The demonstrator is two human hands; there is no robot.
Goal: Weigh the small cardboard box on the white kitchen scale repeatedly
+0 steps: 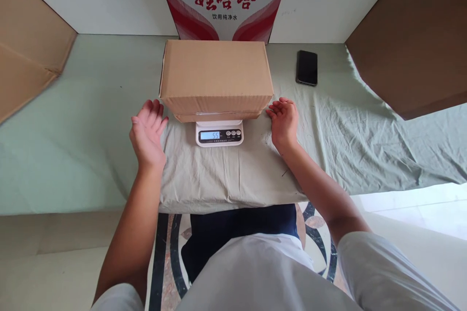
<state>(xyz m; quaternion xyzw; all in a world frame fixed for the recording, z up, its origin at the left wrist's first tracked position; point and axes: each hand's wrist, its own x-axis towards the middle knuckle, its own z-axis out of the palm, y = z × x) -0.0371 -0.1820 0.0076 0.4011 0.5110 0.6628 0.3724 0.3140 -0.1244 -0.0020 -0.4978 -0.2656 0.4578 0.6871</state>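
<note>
A closed brown cardboard box (216, 77) rests on a small white digital scale (219, 134), whose lit display reads 55. My left hand (147, 132) hovers just left of the box's near corner, fingers stretched and slightly apart, holding nothing. Just right of the box, my right hand (283, 119) is open too, its fingertips close to the near right corner. Neither hand clearly touches the box.
The scale stands on a pale green cloth (91, 121) covering the surface. A black phone (306, 67) lies at the back right. A red-and-white printed carton (222, 0) stands behind the box. Brown cardboard pieces sit at far left (25, 53) and far right (408, 43).
</note>
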